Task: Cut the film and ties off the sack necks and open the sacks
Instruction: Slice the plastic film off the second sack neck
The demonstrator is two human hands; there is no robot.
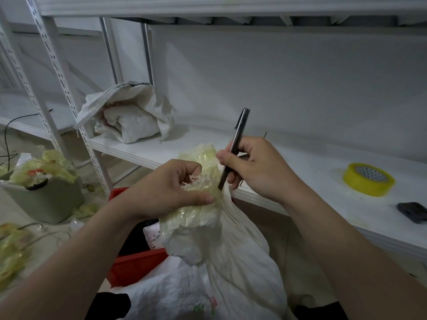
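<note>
Knife (239, 130) near-upright, tip down against film (196, 215)

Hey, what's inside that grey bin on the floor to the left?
The grey bin is heaped with crumpled yellowish film scraps, with a red bit among them. Whatever lies beneath the heap is covered.

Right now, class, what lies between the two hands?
The film-wrapped sack neck, gripped by the left hand; the right hand holds a knife against it. Head view.
</note>
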